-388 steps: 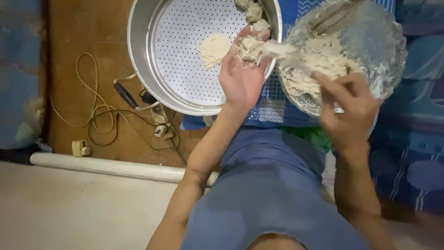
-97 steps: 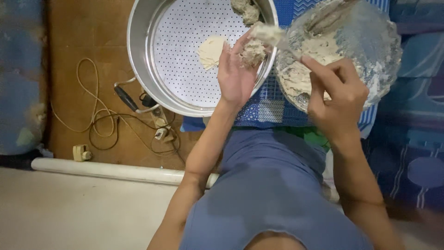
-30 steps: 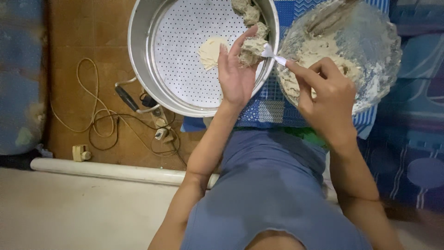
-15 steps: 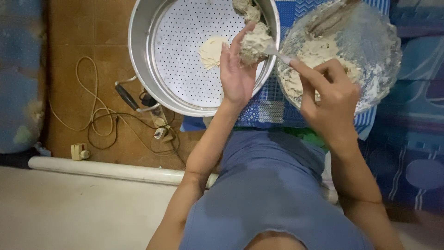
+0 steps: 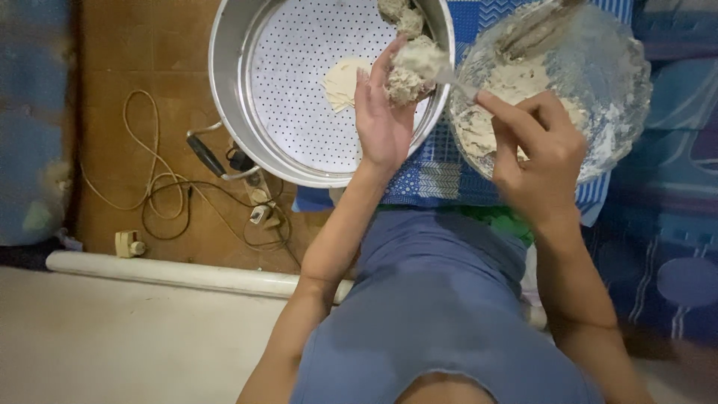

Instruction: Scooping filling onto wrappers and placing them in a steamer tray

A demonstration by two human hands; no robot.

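My left hand [image 5: 380, 123] is raised over the rim of a round metal steamer tray [image 5: 299, 90] and cups a lump of pale filling and wrapper [image 5: 407, 73]. My right hand [image 5: 535, 153] grips a spoon [image 5: 458, 81] whose tip presses into that lump. Just right of the tray stands a clear bowl [image 5: 598, 67] with pale sticky filling smeared inside. A flat round wrapper [image 5: 342, 81] lies on the tray's perforated floor, and a few shaped dumplings [image 5: 400, 15] sit at the tray's far edge.
A blue patterned cloth [image 5: 441, 176] lies under the bowl and tray edge. A tangle of cable with plugs [image 5: 187, 202] covers the brown floor to the left. A white pipe [image 5: 172, 273] runs along the floor. Blue bedding [image 5: 673, 224] is at the right.
The right hand brought a spoonful of filling from the bowl to the left palm, and the spoon now presses it into the lump. The left hand stayed over the tray rim.
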